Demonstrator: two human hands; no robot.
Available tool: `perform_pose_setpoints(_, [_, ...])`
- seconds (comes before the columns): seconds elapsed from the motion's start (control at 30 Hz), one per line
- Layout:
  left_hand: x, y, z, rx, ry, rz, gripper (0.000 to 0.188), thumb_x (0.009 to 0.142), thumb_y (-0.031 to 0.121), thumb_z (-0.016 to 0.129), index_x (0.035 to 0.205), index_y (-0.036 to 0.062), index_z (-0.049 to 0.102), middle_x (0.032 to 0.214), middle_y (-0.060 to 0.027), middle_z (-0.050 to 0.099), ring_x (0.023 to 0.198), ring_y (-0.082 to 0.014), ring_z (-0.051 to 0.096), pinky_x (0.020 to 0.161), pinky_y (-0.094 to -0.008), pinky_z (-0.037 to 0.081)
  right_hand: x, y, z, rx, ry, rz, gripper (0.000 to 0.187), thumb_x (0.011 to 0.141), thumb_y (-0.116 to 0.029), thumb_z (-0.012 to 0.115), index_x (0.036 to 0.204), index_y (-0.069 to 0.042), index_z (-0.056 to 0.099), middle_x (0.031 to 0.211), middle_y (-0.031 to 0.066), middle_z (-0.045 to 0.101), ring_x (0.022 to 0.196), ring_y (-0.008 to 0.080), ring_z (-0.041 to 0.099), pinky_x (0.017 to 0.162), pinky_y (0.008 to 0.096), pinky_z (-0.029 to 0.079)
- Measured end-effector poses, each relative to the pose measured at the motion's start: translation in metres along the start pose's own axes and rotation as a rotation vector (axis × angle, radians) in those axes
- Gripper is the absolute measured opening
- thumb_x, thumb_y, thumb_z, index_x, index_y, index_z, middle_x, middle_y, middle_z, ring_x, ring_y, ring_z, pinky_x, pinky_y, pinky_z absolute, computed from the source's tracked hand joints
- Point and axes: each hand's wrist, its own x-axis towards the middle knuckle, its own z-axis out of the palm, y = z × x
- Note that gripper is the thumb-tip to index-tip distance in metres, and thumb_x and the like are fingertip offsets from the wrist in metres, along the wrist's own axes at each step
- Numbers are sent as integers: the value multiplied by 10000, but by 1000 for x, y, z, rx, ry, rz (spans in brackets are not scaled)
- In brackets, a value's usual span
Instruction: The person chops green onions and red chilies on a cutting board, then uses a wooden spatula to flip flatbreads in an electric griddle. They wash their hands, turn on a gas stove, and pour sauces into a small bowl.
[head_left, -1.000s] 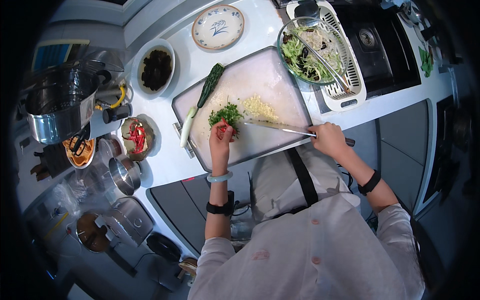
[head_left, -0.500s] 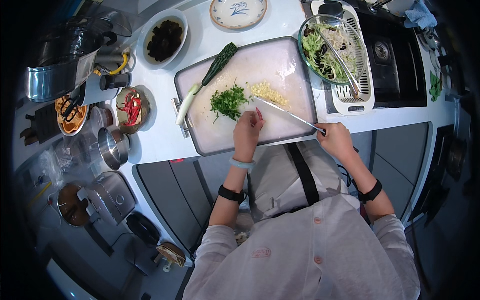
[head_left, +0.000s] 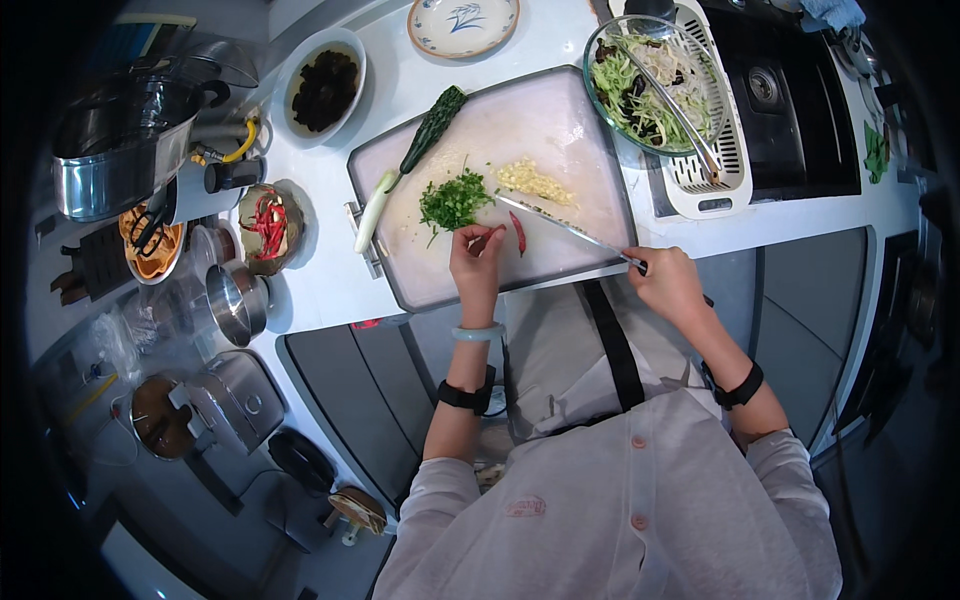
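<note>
White kitchen counter [head_left: 330, 290] carries a pale cutting board [head_left: 560, 130] with chopped green herbs [head_left: 453, 200], a small heap of minced pale garlic or ginger [head_left: 535, 180], and a dark green cucumber piece [head_left: 432, 128] beside a white scallion stalk [head_left: 373, 212]. Left hand [head_left: 476, 268], fingers curled, pins a red chili [head_left: 518, 232] to the board just below the herbs. Right hand [head_left: 668, 283] is closed round the handle of a knife [head_left: 560, 225], blade slanting up-left and ending just beside the chili.
</note>
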Motion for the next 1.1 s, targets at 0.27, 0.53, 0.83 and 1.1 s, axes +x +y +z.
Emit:
perform_pose_setpoints(0.27, [-8,-20,12,388,128,231,223,833,-21,728,919,2,524,917,-76,551,854,-176,635,756,-274,531,-1,1,7,-5,-11,-7,254,793,-162,643,1017,-114,753,769,175,698,714,362,681,719,443,561])
perform_pose_setpoints(0.53, [-11,-10,24,363,46,366,226,799,7,748,945,7,577,994,-116,547,870,-228,607,716,-342,507,1,1,8,-16,27,-43,254,791,-161,646,1017,-116,753,761,168,697,703,362,677,708,441,559])
perform_pose_setpoints(0.83, [-15,-5,9,562,17,283,131,847,42,706,965,19,652,887,-111,608,719,-237,609,647,-350,495,3,0,5,-43,13,-46,245,793,-156,640,1007,-118,752,752,166,696,695,362,676,698,443,559])
perform_pose_setpoints(1.1, [4,-9,22,397,56,140,116,852,46,704,939,9,639,850,-114,607,719,-250,603,666,-349,492,4,-2,5,-46,25,-67,239,797,-162,644,1009,-120,747,747,165,695,694,365,675,695,449,559])
